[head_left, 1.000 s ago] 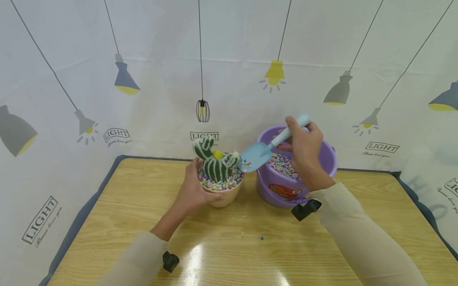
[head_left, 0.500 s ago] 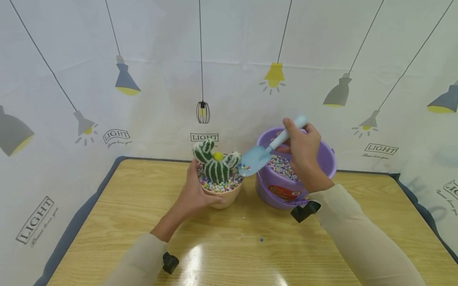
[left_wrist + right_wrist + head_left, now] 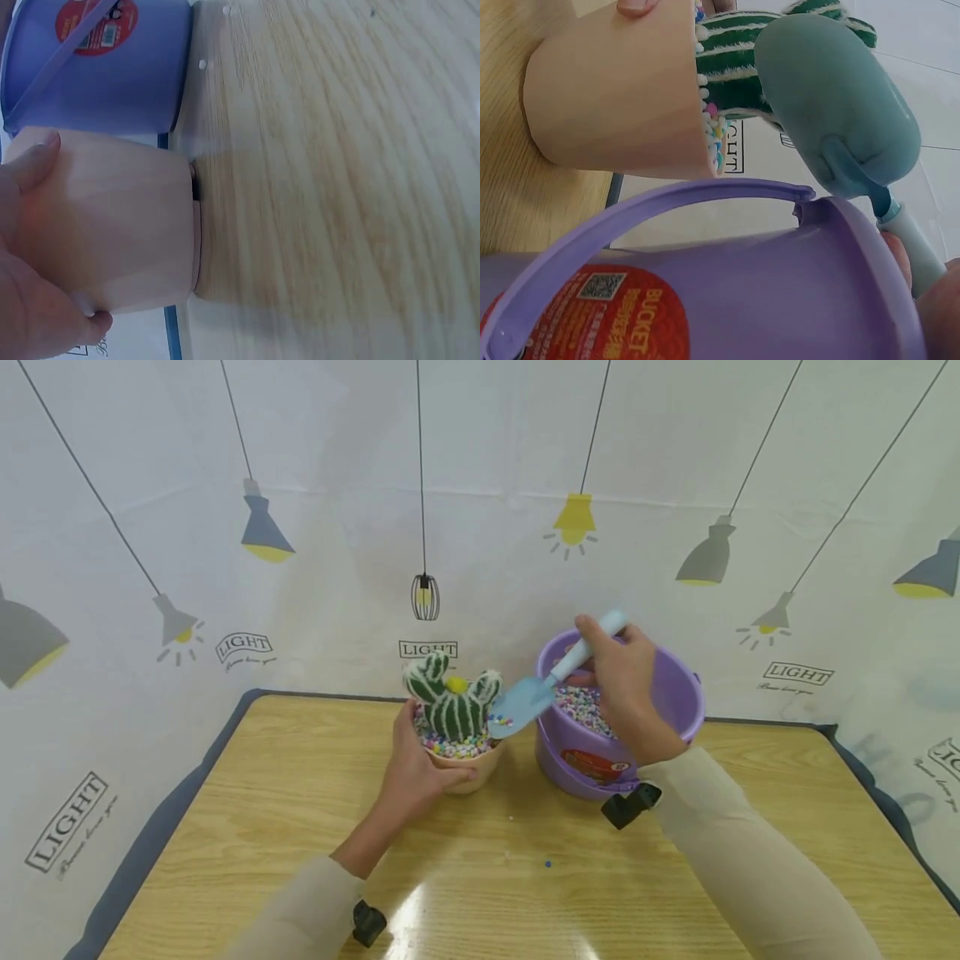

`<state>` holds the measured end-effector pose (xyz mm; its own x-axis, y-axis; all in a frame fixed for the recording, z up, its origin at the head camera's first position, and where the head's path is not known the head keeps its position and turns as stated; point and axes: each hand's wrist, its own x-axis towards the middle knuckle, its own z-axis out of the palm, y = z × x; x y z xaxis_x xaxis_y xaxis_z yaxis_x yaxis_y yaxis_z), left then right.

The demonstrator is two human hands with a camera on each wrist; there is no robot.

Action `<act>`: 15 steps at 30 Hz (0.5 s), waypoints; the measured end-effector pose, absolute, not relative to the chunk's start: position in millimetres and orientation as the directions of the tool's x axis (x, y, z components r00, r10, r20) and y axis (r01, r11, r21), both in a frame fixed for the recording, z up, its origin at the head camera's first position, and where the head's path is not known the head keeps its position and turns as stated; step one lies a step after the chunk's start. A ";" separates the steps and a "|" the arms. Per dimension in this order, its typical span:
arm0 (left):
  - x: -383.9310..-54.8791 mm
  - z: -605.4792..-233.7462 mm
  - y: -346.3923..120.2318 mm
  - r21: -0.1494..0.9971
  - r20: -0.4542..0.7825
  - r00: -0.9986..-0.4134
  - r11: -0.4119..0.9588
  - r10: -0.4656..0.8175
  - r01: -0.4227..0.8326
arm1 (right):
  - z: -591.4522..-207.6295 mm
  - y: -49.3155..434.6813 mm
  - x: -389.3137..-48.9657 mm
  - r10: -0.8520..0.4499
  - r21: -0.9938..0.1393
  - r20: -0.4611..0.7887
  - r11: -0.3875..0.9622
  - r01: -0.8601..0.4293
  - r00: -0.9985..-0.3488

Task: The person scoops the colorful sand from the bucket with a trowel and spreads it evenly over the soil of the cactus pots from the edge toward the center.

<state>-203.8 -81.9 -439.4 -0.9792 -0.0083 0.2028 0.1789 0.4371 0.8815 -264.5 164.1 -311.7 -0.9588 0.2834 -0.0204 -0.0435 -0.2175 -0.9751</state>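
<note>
A peach flowerpot [image 3: 480,768] holds a green-and-white striped toy cactus [image 3: 453,714] with a yellow tuft, set in multicoloured pebbles [image 3: 461,746]. My left hand [image 3: 408,772] grips the pot from its left side; the left wrist view has the thumb and a fingertip on the pot wall [image 3: 112,225]. In my right hand [image 3: 630,685] is the handle of a light blue trowel [image 3: 525,700]. Its blade slants down at the pot's right rim, beside the cactus, with a few pebbles near the tip. In the right wrist view the blade's underside [image 3: 832,97] hides part of the cactus.
Right of the pot stands a purple bucket [image 3: 573,768] part-filled with pebbles [image 3: 585,710], partly under my right forearm. Its handle [image 3: 652,206] hangs down the front. Stray pebbles, one blue [image 3: 548,863], lie on the wooden table [image 3: 465,893]. A lamp-patterned cloth [image 3: 480,460] backs the table.
My right hand has moved left and slightly down, bringing the trowel blade closer to the cactus at the pot's rim. The left hand keeps its hold on the pot, which has hardly shifted.
</note>
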 end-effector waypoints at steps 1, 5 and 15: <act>-203.0 -439.1 -80.2 0.880 0.201 -0.979 0.444 -0.024 0.170 | -311.9 162.5 -264.7 0.282 -0.975 -0.023 -0.217 -0.040 -0.959; -201.2 -438.6 -75.6 0.869 0.190 -0.980 0.476 -0.062 0.139 | -312.4 157.1 -264.2 0.271 -0.979 -0.030 -0.202 -0.027 -0.962; -200.2 -437.2 -74.2 0.863 0.178 -0.982 0.489 -0.065 0.124 | -312.3 153.6 -264.4 0.278 -0.994 -0.053 -0.102 0.025 -0.959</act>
